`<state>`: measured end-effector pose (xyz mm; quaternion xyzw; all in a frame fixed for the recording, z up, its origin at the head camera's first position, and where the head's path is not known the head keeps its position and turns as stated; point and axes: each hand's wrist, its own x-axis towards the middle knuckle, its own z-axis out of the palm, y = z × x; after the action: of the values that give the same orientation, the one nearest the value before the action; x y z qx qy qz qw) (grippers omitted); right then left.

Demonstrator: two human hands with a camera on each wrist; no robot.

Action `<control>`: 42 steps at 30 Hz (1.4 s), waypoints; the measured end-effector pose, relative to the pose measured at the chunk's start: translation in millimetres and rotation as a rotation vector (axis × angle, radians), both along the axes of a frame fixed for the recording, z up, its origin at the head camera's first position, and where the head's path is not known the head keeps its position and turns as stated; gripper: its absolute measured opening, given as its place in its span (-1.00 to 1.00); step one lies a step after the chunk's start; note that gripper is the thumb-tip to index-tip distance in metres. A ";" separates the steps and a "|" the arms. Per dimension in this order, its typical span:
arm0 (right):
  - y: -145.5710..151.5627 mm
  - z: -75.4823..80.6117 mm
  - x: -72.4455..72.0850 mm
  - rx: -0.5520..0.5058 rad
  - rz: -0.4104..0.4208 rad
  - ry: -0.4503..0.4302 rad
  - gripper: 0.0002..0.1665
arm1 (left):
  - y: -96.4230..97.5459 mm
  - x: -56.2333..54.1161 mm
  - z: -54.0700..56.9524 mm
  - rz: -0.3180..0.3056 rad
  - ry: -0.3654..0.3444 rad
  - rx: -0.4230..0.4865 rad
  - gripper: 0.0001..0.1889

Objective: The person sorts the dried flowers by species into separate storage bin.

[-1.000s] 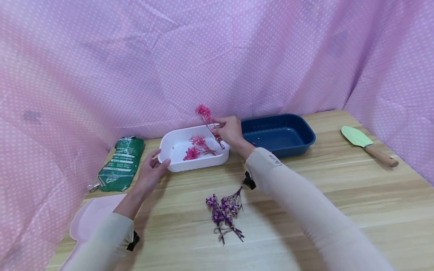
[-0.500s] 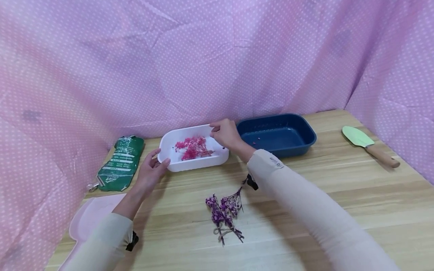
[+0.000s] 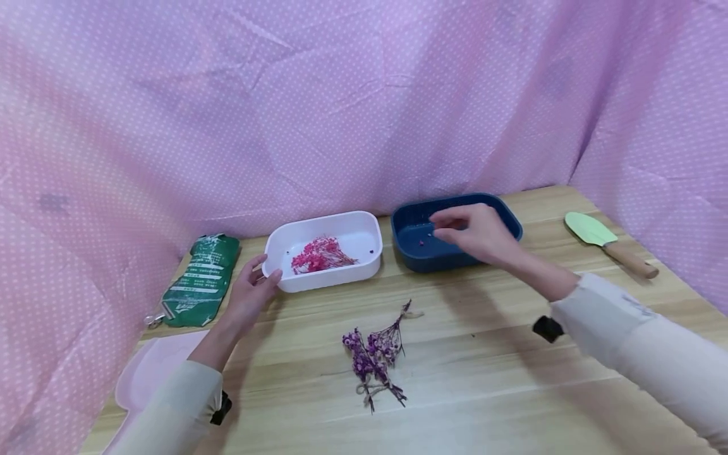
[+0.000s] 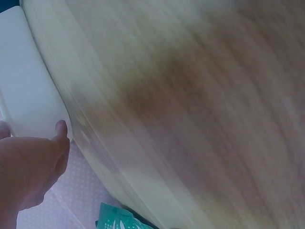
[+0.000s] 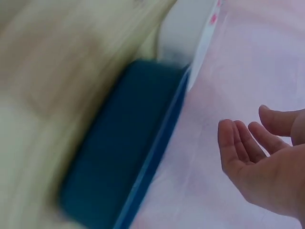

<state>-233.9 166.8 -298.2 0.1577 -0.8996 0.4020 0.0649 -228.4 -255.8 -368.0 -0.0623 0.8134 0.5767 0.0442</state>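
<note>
My left hand [image 3: 250,294] grips the left end of a white oblong tub [image 3: 335,276], thumb on its front wall and fingers round the corner. Several sprigs of pink dried flowers [image 3: 321,254] lie inside the tub. Above a dark blue oblong tub [image 3: 409,253], my right hand [image 3: 474,230] hovers with loosely bent fingers and nothing between them. The right wrist view shows those fingers [image 5: 238,143] bare and apart from the thumb. Purple dried flowers [image 3: 372,351], some tied with twine, lie on the table in front of both tubs.
A green printed bag [image 3: 201,278] lies at the left, near a pale pink flat object [image 3: 150,366] partly covered by my left arm. On the right rests a trowel [image 3: 594,230] with a wooden handle. Pink dotted cloth [image 3: 364,114] hangs behind the table.
My right hand has let go of a pink flower sprig, which now lies with the others in the white tub, and has moved right over the blue tub. My left hand stays put.
</note>
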 end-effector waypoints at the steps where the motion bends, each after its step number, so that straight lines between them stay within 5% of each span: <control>1: 10.2 -3.1 1.2 0.003 -0.013 -0.005 -0.67 | -1.1 0.4 1.3 0.003 -0.002 0.003 -0.22; 6: 53.2 -20.1 2.9 -0.020 -0.080 0.000 -0.65 | -2.9 8.4 6.3 0.091 0.046 -0.017 -0.22; 11: 92.5 -30.8 -5.4 -0.041 -0.194 0.080 -0.67 | 12.2 36.8 11.8 0.187 0.097 -0.180 -0.39; 16: 121.7 -38.8 -18.1 -0.026 -0.301 0.028 -0.58 | 40.0 69.4 22.3 0.121 0.030 -0.145 -0.46; 23: 130.9 -54.9 -33.8 -0.187 -0.190 -0.232 -0.27 | 65.0 97.4 24.1 0.047 -0.172 -0.072 -0.44; 35: 131.6 -65.4 -41.0 -0.259 -0.132 -0.349 -0.22 | 89.7 126.1 11.5 0.049 -0.272 0.112 -0.55; 42: 133.0 -65.3 -40.1 -0.302 -0.118 -0.378 -0.17 | 103.1 131.0 1.3 -0.078 -0.306 0.116 -0.49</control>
<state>-274.0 299.8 -363.5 0.0153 -0.8332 0.5496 -0.0582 -97.4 -152.7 -366.7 -0.1151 0.7642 0.6044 0.1933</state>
